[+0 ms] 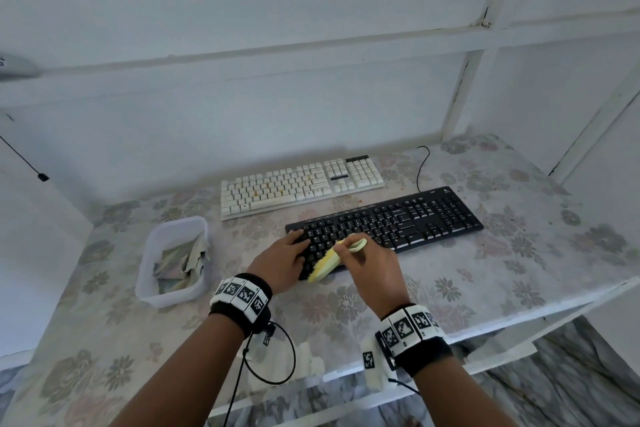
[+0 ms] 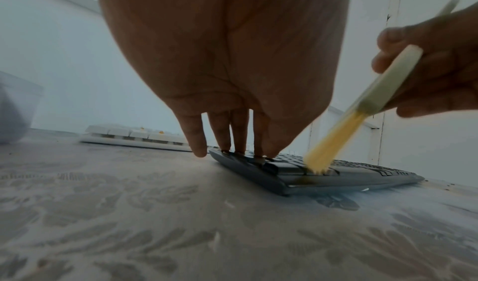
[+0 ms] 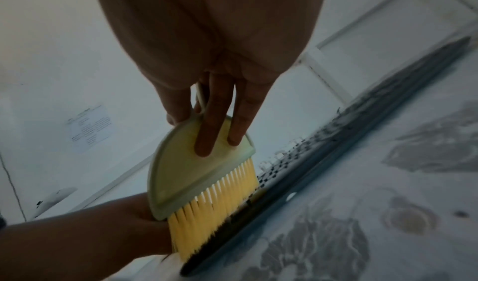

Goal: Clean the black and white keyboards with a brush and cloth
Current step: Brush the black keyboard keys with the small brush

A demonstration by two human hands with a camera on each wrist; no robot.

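White-painted walls with a framed partition box in a small desk nook, and the floral-patterned tablecloth (image 1: 450, 291) covers the whole desktop. Two keyboards sit on it at a slight angle. Closer to the person is the flat black keyboard with low keys (image 1: 408, 218), with its thin black cable (image 1: 419, 166) looping off toward the back wall. Just behind that one is the white full-size keyboard (image 1: 301, 184) with some orange-brown crumbs scattered over its middle keys.

The left hand (image 1: 282, 262) lies on the near left corner of the black keyboard — fingers (image 2: 225, 132) straight, tips pressing down on the keys, not wrapped around anything. The right hand (image 1: 372, 265) grips the pale green plastic hand brush with yellow bristles (image 1: 330, 262). From the right wrist view two fingers (image 3: 209, 121) lie flat along the brush's rounded back and the thumb pinches the other side. The bristles touch the keys at the left front part of the black keyboard, right next to the left hand, and the brush leans over at a tilt.

Off to the left of the keyboards stands a translucent rectangular plastic tub (image 1: 152, 274) with a crumpled greyish cloth (image 1: 187, 262) inside — well apart from both hands. Both wrists wear black bands with black-and-white marker tags (image 1: 242, 295).
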